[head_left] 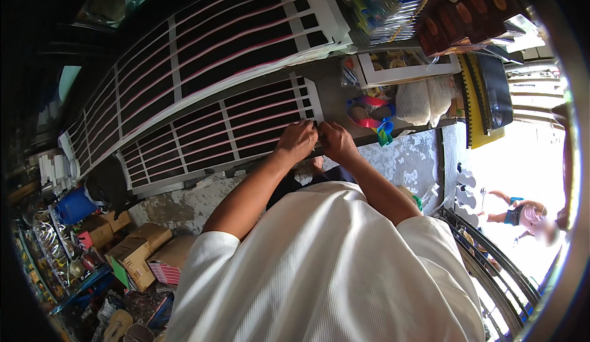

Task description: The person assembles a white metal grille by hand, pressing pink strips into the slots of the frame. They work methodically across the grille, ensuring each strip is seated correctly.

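Observation:
A black printed sheet (255, 121), ruled with white and pinkish strips, lies along the near side of the bench. At its near right corner, my left hand (299, 140) rests with bent fingers closed together. Close beside it is my right hand (337, 140), its fingers also curled shut in a pinch. Between the fingertips a small dark bit shows, too hidden to name. Behind lies a thick stack of larger sheets (215, 53) with the same pattern, overlapping the far edge of the smaller one.
Right of my hands lie coiled coloured ribbons (372, 114), a white wrapped bundle (424, 101) and a white-framed box (409, 68). Yellow and black spiral-bound books (485, 99) hang over the bench end. Cardboard boxes (138, 253) stand lower left. Outside, at right, is a person (522, 215).

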### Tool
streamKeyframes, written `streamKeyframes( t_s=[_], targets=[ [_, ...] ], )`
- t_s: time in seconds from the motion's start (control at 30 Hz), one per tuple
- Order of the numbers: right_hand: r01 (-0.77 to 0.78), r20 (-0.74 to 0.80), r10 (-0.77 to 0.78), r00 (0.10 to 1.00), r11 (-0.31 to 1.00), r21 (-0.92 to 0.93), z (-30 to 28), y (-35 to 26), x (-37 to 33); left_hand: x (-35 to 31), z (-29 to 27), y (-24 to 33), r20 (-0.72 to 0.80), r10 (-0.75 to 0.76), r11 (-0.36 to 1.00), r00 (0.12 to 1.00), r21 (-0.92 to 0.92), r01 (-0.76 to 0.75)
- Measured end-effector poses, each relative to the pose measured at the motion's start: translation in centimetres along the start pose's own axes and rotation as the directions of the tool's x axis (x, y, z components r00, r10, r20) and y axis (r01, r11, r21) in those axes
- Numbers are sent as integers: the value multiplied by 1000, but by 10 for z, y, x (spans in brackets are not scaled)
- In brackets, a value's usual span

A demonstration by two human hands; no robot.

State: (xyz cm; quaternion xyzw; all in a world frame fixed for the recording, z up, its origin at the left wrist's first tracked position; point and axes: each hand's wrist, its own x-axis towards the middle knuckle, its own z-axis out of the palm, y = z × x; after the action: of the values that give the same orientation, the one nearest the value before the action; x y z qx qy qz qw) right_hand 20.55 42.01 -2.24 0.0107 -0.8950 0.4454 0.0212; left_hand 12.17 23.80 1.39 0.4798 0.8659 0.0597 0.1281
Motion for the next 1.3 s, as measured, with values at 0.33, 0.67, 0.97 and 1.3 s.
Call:
streamKeyframes(
  t_s=[0.33,0.67,0.97,1.3],
  targets=[
    [14,-32,-14,999,1000,5,0,0,-1,-7,-1,6,-49,-53,998,997,-37,52],
    [49,-10,-49,999,998,35,-5,-1,1,-12,9,0,-80,-109,990,991,-98,101],
    [86,-13,-86,996,995,44,-3,2,1,-18,15,-3,-133,-138,986,981,-108,124],
    [-67,-65,74,995,993,102,-3,5,7,-152,16,-70,-550,-599,778,582,-227,586]
  ],
)
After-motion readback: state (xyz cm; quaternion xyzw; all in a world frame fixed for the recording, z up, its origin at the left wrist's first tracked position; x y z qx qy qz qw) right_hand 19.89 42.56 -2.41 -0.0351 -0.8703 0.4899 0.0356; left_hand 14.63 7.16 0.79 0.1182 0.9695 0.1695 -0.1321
